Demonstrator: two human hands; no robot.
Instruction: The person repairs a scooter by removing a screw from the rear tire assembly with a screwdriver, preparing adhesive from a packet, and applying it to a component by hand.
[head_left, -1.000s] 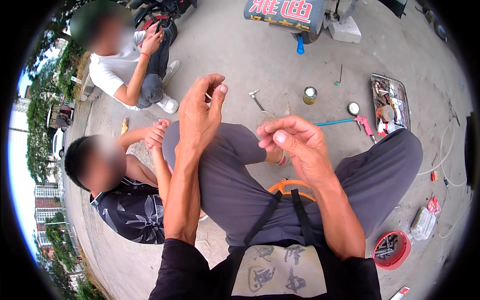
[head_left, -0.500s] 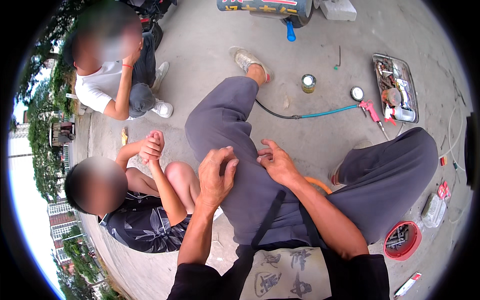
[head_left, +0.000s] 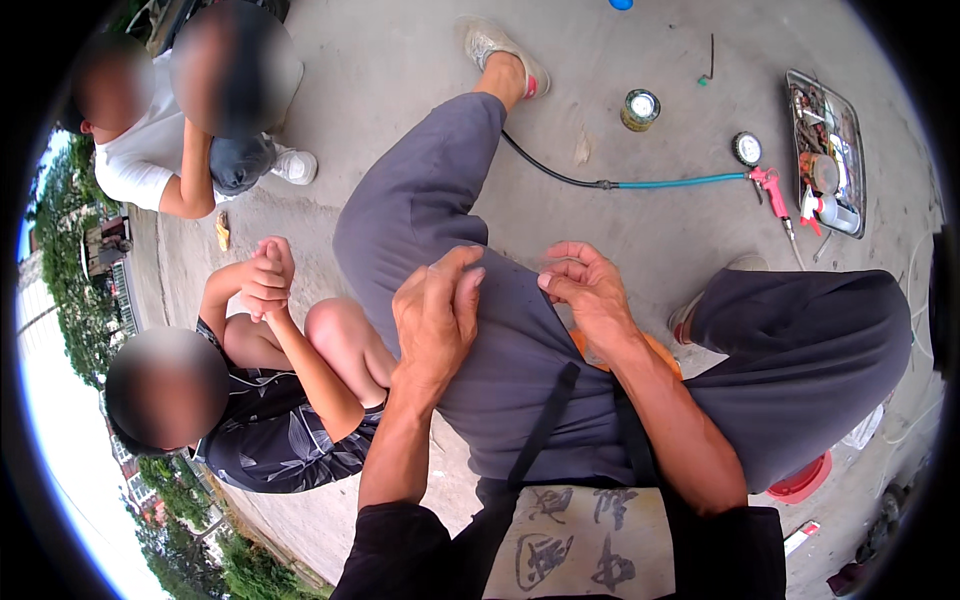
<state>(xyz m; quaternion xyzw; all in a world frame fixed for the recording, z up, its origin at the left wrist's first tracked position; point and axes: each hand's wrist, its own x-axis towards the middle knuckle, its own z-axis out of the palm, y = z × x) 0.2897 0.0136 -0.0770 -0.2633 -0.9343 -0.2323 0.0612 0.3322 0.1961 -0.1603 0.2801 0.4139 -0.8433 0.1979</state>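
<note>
Left hand (head_left: 435, 315): lies flat on the grey trouser leg (head_left: 440, 210), fingers loosely spread and bent over the thigh; it holds nothing that can be seen.
Right hand (head_left: 585, 285): rests on the same thigh, just beside the left hand, fingers curled inward toward the thumb; whether a small thing sits between the fingertips cannot be told.
Grey trouser leg: stretched forward across the concrete ground (head_left: 650, 220), ending in a pale shoe (head_left: 495, 45) near the top edge.
Other knee (head_left: 810, 350): bent out to the person's right, in the same grey cloth.
Apron (head_left: 590, 535): pale bib with dark straps, at the lower edge between the forearms.
Hose (head_left: 620, 183): black then blue, lying on the ground from behind the outstretched leg to a pink air gun (head_left: 775, 195) with a round gauge (head_left: 747, 148).
Tin can (head_left: 640, 108): upright on the ground, well apart from the hands.
Metal tray (head_left: 828, 150): far right, filled with small tools and parts.
Red bowl (head_left: 800, 480): on the ground under the right knee, partly hidden.
Crouching person (head_left: 270, 430): to the left, in a dark patterned top, both hands clasped together.
Second person (head_left: 150, 160): upper left, white shirt, crouching.
</note>
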